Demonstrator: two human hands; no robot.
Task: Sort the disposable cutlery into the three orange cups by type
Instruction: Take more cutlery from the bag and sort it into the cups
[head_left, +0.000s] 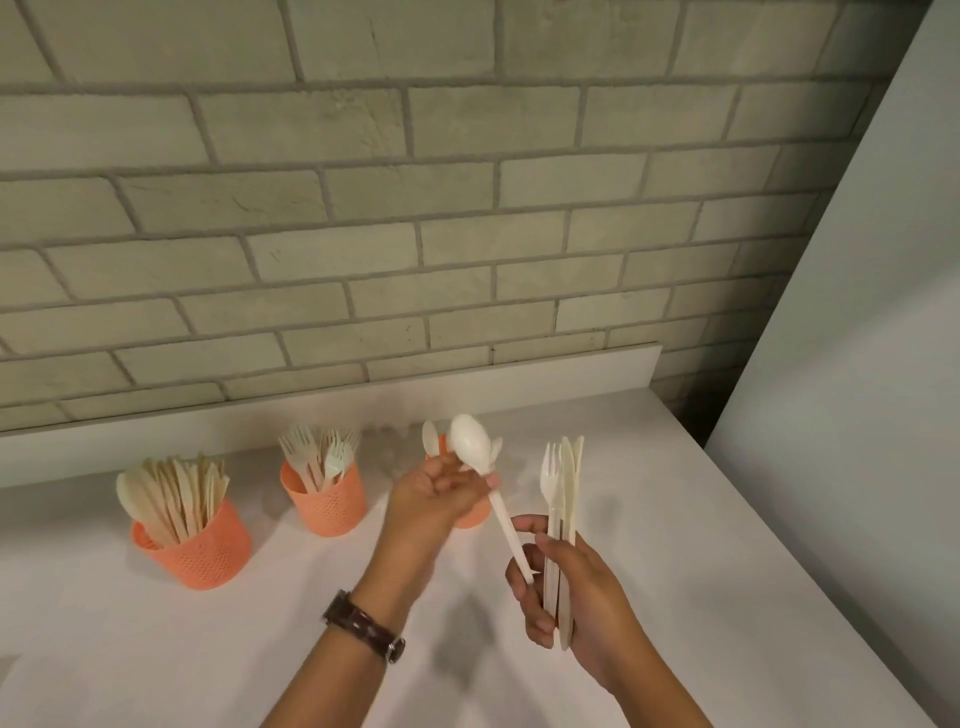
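Three orange cups stand in a row on the white counter. The left cup (200, 551) is full of knives, the middle cup (327, 501) holds forks, and the right cup (475, 512), mostly hidden behind my left hand, has spoons showing above it. My left hand (434, 501) pinches a white spoon (475, 447) near its bowl, in front of the right cup. The spoon's handle end still touches the fingers of my right hand (576, 597), which grips an upright bundle of cutlery (563, 493), a fork and knives.
The white counter (156, 649) runs along a grey brick wall (363, 234) with a low white backsplash. A white panel (857, 364) rises at the right, and the counter's right edge slopes diagonally below it. A brown watch is on my left wrist.
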